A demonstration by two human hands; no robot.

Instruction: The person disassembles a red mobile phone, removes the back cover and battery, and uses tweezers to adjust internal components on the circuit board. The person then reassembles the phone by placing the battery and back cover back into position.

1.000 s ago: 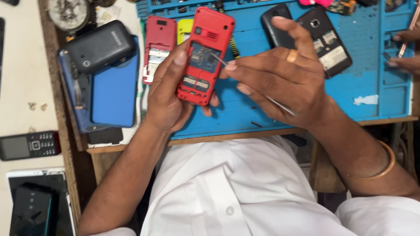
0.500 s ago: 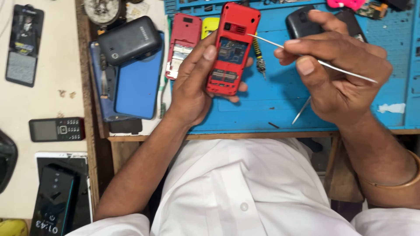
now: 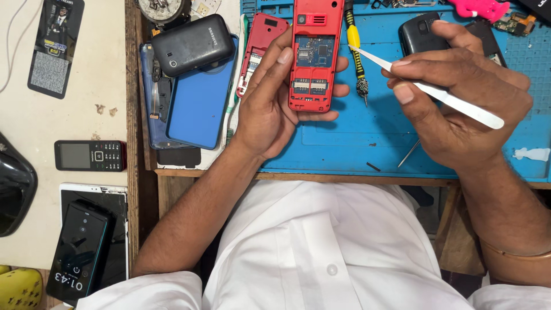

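Left hand grips the opened red phone (back cover off); right hand, just beside it, pinches white tweezers.

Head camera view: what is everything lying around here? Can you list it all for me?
red phone body: 1, red, back open, held in left hand above the mat
tweezers: 1, white, in right hand, tip near the phone
work mat: 1, blue, on the bench
red cover: 1, red, left of the held phone
screwdriver: 1, yellow and black, on the mat
black phone: 1, dark grey, atop blue panel
blue panel: 1, blue, left of the mat
keypad phone: 1, black, on pale table
left hand: 1, grips phone
right hand: 1, pinches tweezers
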